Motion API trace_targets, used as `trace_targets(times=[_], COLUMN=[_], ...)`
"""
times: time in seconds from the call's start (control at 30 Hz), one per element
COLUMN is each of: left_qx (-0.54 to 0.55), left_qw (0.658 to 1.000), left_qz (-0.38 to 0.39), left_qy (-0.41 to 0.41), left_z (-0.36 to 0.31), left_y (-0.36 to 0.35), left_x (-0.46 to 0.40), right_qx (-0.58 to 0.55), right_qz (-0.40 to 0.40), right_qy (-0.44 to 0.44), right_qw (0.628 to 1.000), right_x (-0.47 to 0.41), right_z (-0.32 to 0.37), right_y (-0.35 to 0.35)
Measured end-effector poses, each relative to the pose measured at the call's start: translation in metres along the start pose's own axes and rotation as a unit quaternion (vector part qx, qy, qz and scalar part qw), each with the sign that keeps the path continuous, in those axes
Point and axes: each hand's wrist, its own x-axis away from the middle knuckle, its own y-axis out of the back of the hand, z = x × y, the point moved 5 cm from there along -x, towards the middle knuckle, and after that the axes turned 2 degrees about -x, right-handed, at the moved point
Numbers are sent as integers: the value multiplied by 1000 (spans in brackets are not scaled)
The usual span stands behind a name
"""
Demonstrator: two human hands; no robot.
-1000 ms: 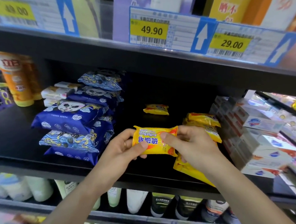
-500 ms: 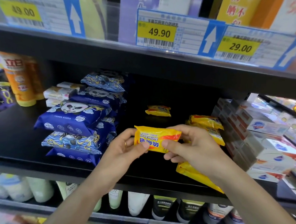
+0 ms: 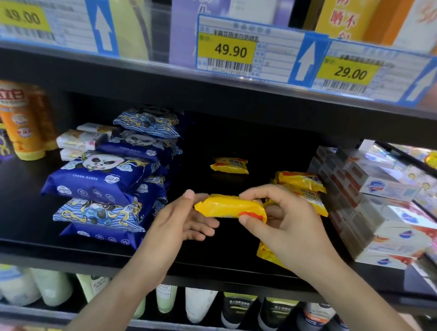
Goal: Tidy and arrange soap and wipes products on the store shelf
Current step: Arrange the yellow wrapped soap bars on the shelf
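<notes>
1. A yellow soap packet [image 3: 230,207] with an orange-red corner, in glossy crinkled wrap, is held above the black shelf [image 3: 218,264].
2. It is pinched by the right hand [image 3: 285,225]; the left hand [image 3: 180,224], fingers loosely extended, touches its end.

My right hand [image 3: 290,227] covers most of the yellow packs [image 3: 302,188] stacked behind it, and one more pack [image 3: 266,255] shows only a corner below my wrist. The white soap boxes [image 3: 383,206] right of those packs blur toward the picture's edge. Small print on the price tag [image 3: 227,51] above is unreadable.
</notes>
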Motion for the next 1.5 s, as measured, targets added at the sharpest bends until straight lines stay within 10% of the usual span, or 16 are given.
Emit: trace_targets(times=[0.53, 1.5], left_qx=[-31, -27], left_qw=[999, 999], left_qz=[-16, -6], left_qy=[-8, -39], left_z=[-2, 0], left_y=[-1, 2], left_x=[5, 7], right_qx=[75, 32], right_qz=[75, -50], right_qy=[65, 30], right_qw=[992, 998], right_x=[8, -18], right_z=[-2, -20], right_y=[-8, -6])
